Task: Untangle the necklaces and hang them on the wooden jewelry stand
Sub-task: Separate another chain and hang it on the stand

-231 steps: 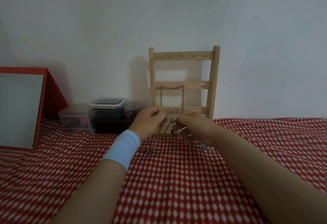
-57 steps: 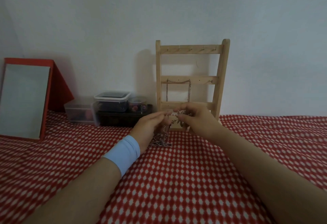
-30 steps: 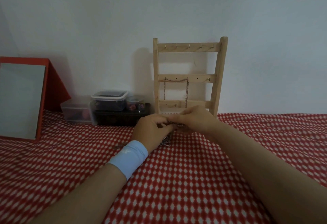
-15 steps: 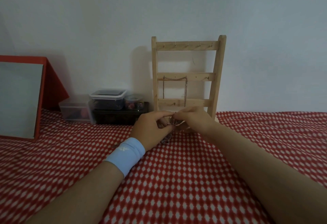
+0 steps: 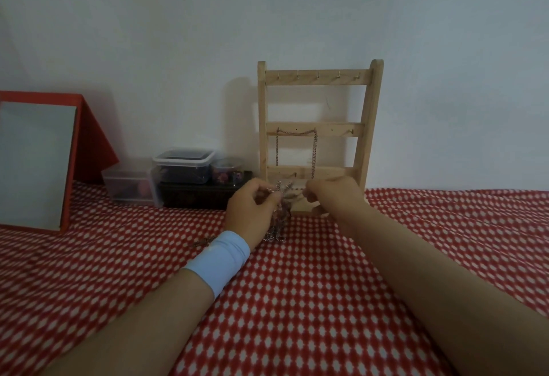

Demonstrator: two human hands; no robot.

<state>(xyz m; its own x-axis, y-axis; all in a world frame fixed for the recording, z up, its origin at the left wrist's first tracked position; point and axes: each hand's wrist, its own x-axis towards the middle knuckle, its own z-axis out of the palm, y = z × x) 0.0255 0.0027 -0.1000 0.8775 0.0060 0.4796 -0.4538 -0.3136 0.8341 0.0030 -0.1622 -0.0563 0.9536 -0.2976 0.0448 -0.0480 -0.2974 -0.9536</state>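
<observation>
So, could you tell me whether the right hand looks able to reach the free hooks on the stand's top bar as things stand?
Probably yes. The top bar is bare and nothing stands before it, but the right hand is pinching the tangled chains together with the left hand, so it would carry them up.

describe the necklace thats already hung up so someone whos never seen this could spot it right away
Find the wooden jewelry stand leaning against the white wall behind the red checked cloth. On its middle rail, left of centre, the hung necklace is draped across the rail, its two sides dropping toward the bottom rail. Unlike the tangled chains between the hands below, it hangs free and untouched.
</observation>
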